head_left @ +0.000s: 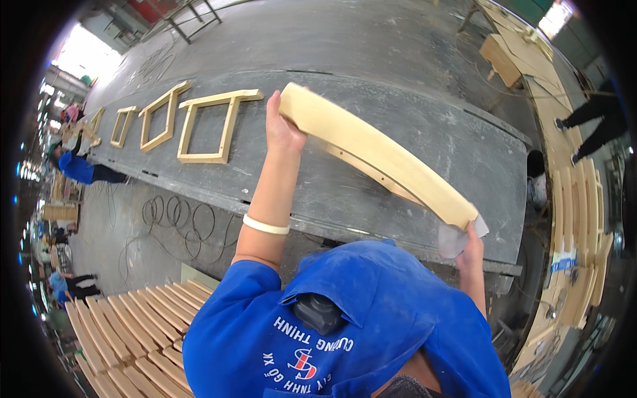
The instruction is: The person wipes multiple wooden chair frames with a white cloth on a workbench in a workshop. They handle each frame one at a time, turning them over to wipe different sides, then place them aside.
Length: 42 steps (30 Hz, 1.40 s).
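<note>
A wooden frame with a broad curved board [378, 146] along its top is held up slantwise over the grey table [411, 106]. A narrower rail [375, 174] with small holes shows under the board. At the upper left end, my left hand [284, 127] is closed round the board. Down at the lower right end, my right hand [471, 251] is closed on a thin grey-white sheet [454, 240], which lies against the board's end. Whether the sheet is cloth or sanding paper, I cannot tell. Some of the right fingers are hidden behind it.
Several wooden frames [211, 126] stand along the table to the left. Curved slats [133, 325] are stacked at the lower left, and more wooden parts [576, 219] at the right. Coiled hoses [178, 213] lie on the floor. A co-worker [78, 166] is at the table's far left end.
</note>
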Motion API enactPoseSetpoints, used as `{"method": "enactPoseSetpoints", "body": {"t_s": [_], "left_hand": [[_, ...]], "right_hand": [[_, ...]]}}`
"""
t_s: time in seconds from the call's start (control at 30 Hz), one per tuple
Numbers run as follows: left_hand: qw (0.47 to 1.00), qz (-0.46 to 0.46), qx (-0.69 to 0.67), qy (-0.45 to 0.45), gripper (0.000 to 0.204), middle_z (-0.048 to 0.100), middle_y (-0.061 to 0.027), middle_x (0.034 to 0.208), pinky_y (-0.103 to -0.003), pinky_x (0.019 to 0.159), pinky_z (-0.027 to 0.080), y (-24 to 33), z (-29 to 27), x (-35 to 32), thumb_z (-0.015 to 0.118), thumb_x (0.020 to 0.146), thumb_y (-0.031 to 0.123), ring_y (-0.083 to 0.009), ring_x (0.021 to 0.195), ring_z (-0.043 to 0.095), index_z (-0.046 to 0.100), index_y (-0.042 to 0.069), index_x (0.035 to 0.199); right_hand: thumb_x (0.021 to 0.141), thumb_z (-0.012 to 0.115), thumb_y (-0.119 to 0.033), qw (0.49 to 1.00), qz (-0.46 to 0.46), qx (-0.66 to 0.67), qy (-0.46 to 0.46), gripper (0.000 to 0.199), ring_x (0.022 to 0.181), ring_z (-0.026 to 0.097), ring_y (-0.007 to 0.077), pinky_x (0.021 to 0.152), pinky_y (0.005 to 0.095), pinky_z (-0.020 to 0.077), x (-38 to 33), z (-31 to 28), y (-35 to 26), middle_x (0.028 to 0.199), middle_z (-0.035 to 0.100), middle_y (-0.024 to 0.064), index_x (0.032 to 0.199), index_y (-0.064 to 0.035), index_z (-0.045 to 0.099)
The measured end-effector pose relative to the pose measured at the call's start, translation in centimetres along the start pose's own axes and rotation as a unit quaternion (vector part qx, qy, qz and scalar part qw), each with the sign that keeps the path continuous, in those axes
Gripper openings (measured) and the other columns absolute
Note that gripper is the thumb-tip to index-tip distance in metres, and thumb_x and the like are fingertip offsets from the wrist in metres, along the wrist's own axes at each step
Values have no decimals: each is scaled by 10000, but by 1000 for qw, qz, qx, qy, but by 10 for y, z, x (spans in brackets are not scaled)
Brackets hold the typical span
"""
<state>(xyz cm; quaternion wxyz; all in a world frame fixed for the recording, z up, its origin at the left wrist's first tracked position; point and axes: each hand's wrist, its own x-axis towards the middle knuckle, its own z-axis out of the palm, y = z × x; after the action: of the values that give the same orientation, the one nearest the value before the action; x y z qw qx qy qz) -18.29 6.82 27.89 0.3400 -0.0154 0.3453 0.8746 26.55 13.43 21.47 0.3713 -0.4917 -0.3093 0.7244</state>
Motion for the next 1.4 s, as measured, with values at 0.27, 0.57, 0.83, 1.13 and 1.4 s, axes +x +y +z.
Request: {"method": "enactPoseSetpoints", "body": {"t_s": [0.27,0.57,0.83,1.13,1.4], "left_hand": [[991,36,-47,-123,495,618,-109,1074,-418,906,475,8,-95,-12,516,909,457,-252,1022,583,556,22,1139],[815,5,498,295,1003,337,-251,1392,-420,1023,377,-69,-222,-42,770,729,285,-371,1259,394,108,68,1449],[702,57,657,269,783,367,-193,1324,-411,986,401,-93,-253,-57,764,705,261,-372,1202,432,361,94,1354],[666,99,685,277,200,583,-200,988,-447,812,471,-85,-293,-14,574,831,218,-392,932,567,632,59,938],[834,104,494,222,301,636,-83,772,-318,508,507,-87,-335,-4,456,945,284,-198,625,616,669,80,888]], "right_hand": [[952,511,-296,976,-85,-198,-15,504,1090,541,209,914,337,431,50,23,-5,1223,533,117,1323,30,413],[970,399,-449,854,22,-493,-165,632,1148,496,280,963,354,383,68,-61,83,1263,513,213,1308,85,426],[967,416,-251,752,-161,-584,-261,570,1311,308,358,1082,408,226,111,-80,117,1437,285,263,1411,60,237],[902,459,-109,683,-249,-602,-330,580,1331,269,375,1097,449,201,80,-33,101,1459,266,230,1423,24,242],[934,454,-157,744,-202,-601,-213,526,1312,323,360,1080,402,250,69,-52,94,1384,375,246,1389,54,296]]}}
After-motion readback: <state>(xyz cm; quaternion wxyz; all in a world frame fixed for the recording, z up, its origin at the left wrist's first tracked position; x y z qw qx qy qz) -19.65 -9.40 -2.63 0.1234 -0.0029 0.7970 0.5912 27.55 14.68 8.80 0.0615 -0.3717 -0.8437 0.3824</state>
